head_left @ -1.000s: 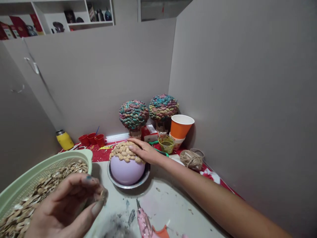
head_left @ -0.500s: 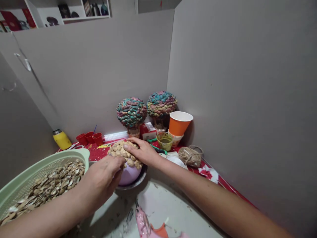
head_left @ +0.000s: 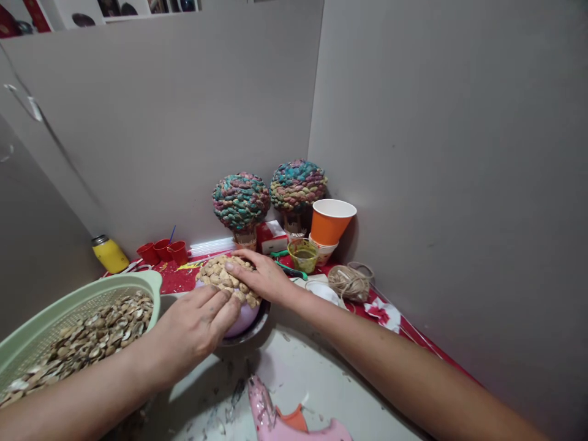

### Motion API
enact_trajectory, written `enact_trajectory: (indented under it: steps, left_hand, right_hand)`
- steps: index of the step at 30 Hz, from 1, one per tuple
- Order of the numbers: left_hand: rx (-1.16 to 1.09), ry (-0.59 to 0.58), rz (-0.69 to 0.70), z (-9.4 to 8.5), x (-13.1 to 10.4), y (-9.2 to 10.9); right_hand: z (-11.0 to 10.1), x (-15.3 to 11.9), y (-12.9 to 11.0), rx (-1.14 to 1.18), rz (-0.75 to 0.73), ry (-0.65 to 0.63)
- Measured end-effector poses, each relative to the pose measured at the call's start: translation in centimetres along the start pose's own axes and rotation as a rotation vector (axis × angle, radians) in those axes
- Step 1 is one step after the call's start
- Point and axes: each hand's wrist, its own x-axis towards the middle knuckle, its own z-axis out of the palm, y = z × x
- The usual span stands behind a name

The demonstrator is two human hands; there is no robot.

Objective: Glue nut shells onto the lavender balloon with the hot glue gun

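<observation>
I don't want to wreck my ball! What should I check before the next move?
1. Right hand on top of the ball: ok.
2. Ball sitting in the bowl: ok.
3. Fingers of the left hand away from the glue gun's tip: ok.
4. Shells in the basket: ok.
5. Ball covered all over: not ok, purple shows low down.
6. Glue gun cool: cannot tell.

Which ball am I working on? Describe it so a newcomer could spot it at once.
Find the big green basket of shells on the left. Just right of it, the left hand and right hand touch a ball sitting in a bowl. It has tan peanuts above and bare lilac below, unlike the two multicoloured balls behind.
</observation>
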Motion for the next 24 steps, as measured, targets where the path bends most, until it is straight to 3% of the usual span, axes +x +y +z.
enact_trajectory:
  steps: [5, 12, 24]
  left_hand:
    - [-0.019, 0.029, 0.063, 0.02, 0.23, 0.05]
    - [0.650, -0.033, 0.369, 0.48, -0.26, -0.04]
    - [0.626, 0.022, 0.391, 0.44, -0.46, -0.21]
  right_hand:
    - [0.04, -0.10, 0.14, 0.001, -0.007, 0.001]
    - [0.01, -0.08, -0.02, -0.005, 0.006, 0.006]
    - [0.04, -0.08, 0.14, 0.008, -0.007, 0.012]
